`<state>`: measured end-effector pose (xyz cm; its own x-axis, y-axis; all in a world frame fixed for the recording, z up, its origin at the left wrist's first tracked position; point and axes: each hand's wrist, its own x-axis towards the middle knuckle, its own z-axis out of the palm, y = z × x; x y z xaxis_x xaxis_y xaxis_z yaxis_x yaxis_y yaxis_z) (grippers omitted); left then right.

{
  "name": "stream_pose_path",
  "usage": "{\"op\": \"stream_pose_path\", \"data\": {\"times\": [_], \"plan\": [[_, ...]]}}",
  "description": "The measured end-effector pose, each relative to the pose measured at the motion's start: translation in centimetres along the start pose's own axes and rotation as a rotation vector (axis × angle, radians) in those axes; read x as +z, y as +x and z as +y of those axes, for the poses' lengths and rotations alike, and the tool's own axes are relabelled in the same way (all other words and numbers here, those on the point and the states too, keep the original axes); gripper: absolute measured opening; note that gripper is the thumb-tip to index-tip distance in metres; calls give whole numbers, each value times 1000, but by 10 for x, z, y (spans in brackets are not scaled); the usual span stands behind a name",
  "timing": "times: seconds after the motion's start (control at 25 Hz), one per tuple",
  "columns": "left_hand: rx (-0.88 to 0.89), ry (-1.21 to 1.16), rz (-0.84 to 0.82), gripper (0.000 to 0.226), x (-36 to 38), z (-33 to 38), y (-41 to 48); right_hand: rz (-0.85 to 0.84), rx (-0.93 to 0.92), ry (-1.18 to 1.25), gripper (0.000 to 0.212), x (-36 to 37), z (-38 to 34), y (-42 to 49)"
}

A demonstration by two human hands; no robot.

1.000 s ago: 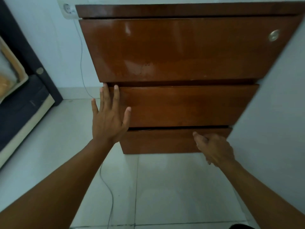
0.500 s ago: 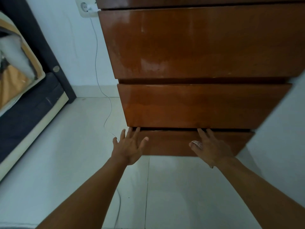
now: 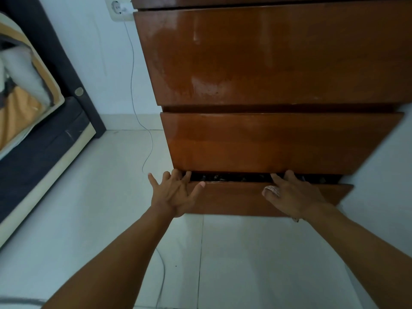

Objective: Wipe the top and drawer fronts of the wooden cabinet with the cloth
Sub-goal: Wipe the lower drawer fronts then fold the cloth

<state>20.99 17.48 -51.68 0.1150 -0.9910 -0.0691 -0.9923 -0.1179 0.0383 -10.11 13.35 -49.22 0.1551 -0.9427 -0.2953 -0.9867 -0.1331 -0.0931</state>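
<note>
The wooden cabinet (image 3: 267, 63) fills the upper right, with three glossy brown drawer fronts. The bottom drawer (image 3: 234, 199) stands slightly out, and a dark gap (image 3: 234, 176) shows above its top edge. My left hand (image 3: 172, 192) lies spread on the drawer's left end, fingertips at the gap and thumb on the front. My right hand (image 3: 292, 195) rests on the drawer's right part with fingers reaching the gap. It holds a small pale patterned cloth (image 3: 272, 190), which shows at the thumb and mostly hides under the palm.
A bed (image 3: 33, 141) with a dark frame runs along the left. A thin cable (image 3: 133, 85) hangs from a wall socket (image 3: 120, 10) and trails over the white tiled floor (image 3: 245, 264). A pale wall (image 3: 390, 175) stands right of the cabinet.
My left hand dropped from the middle drawer's left end to the bottom drawer. My right hand's fingers stretched up to the drawer's top edge. The gap above the bottom drawer widened.
</note>
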Motion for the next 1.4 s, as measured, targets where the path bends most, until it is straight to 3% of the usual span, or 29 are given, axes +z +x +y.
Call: {"op": "stream_pose_path", "data": {"times": [0.2,0.32,0.44,0.52,0.6,0.76,0.88,1.04,1.16,1.4], "plan": [[-10,-14,-41,72,-4,-2,2,-49,15,14,72,-15,-4,-2],[-2,-71,-58,70,1,-9,-3,41,-4,227,45,-24,-24,-13],[23,-119,28,69,13,-24,-16,287,-277,451,24,-30,-71,-18],[59,-133,46,73,22,-31,-22,499,-531,411,35,-24,-112,-8],[89,-156,72,72,27,-36,-25,574,-638,348,42,-4,-153,8],[101,-211,104,69,22,-45,-27,412,-591,181,44,65,-188,32],[103,-257,110,72,19,-48,-24,462,-562,131,58,79,-183,36],[101,-262,134,80,14,-46,-20,448,-571,112,41,78,-172,48],[131,-177,121,72,14,-39,-17,485,-530,79,49,92,-166,49],[77,-184,19,90,30,-14,-21,640,-532,44,41,97,-127,52]]}}
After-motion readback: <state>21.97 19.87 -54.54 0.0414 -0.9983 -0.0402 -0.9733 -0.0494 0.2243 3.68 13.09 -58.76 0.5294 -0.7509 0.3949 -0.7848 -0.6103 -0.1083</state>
